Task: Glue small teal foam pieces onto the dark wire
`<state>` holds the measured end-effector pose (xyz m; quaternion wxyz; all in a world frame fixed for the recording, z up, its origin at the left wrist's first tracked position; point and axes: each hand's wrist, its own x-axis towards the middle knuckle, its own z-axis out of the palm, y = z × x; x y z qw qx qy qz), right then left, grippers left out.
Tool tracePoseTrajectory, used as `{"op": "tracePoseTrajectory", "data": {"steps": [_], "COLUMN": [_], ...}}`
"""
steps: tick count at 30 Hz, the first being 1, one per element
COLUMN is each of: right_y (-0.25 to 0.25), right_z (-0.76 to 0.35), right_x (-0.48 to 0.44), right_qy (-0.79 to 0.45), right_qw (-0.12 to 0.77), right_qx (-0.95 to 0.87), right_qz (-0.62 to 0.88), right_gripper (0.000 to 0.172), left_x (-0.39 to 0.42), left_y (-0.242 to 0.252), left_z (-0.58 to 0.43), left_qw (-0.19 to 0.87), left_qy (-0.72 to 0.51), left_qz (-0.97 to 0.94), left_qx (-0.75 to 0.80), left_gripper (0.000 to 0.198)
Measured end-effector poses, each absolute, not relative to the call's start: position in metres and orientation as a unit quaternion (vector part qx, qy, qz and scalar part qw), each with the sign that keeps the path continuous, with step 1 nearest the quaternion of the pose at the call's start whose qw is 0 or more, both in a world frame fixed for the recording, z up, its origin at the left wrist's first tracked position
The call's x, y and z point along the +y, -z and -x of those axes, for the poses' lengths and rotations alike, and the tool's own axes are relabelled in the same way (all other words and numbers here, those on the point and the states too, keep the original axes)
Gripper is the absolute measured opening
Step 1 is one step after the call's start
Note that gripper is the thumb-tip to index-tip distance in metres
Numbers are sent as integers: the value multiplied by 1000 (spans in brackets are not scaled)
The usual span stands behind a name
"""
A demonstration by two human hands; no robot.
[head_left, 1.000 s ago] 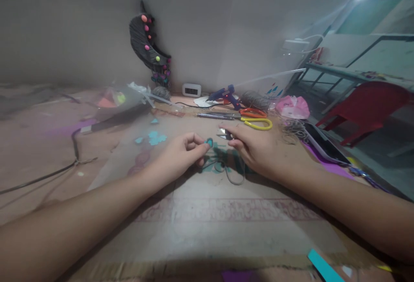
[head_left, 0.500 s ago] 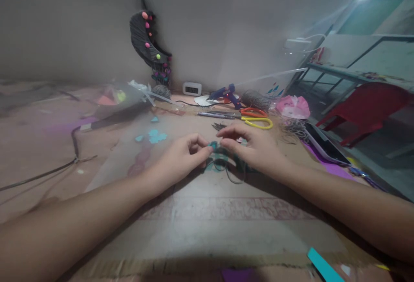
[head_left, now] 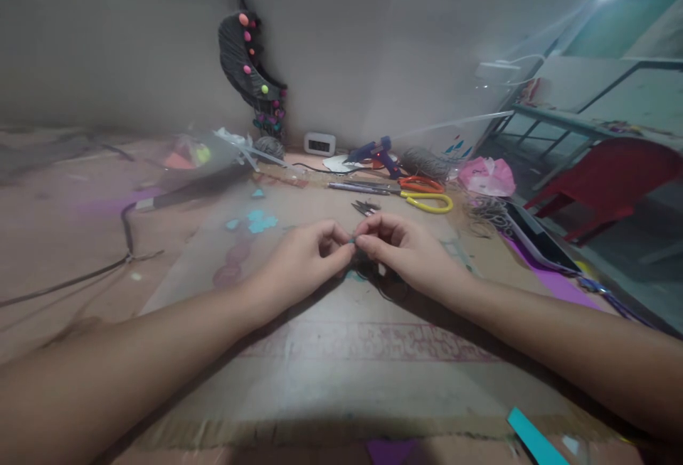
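Note:
My left hand (head_left: pixel 314 259) and my right hand (head_left: pixel 408 255) meet at the fingertips over the middle of the work surface. Each is closed in a pinch around a small teal piece (head_left: pixel 353 240), mostly hidden by the fingers. Dark cord (head_left: pixel 392 287) hangs in a loop below my right hand. Another bit of teal (head_left: pixel 355 276) shows beneath the fingers. Just beyond my right hand lie small snips (head_left: pixel 366 207). To the left of my left hand are light blue cut pieces (head_left: pixel 260 221).
Yellow-handled scissors (head_left: pixel 427 202), orange-handled scissors (head_left: pixel 421 184), a blue glue gun (head_left: pixel 376 156), a white clock (head_left: pixel 320 143) and grey yarn (head_left: pixel 424 163) stand along the back. A phone (head_left: pixel 541 241) is at the right. A turquoise strip (head_left: pixel 536 438) lies at the front right.
My right hand has moved left and slightly down, and its fingertips now touch those of my left hand. The teal piece is more covered. The view has shifted slightly.

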<state>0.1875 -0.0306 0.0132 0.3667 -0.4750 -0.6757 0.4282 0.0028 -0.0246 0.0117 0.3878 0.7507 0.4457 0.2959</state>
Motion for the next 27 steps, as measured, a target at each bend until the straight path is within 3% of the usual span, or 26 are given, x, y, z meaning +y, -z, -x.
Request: {"op": "tracePoseTrajectory", "data": {"steps": [8,13,17,27], "right_y": [-12,-13,-14,-7], "right_z": [-185,-187,-190,-192], "right_x": [-33,-30,-28,-27], "right_qy": [-434,-432,-396,-361], "right_qw": [364,413,441,387], "right_qx": [-677,-658,-653,-708], "right_qz": [470,458,472,468], "right_gripper": [23,31,25,19], "left_x": [-22,-23,-24,-21], "left_y": [-9,-11,-12,-9], "left_z": [-4,-3,-2,0], "left_qw": [371,375,395,415], "left_qy": [-287,-289,-290,-327], "left_qz": [-766,-759,-745,-734], "left_qx": [440,448,452,427], "left_gripper": [16,15,16,20]}}
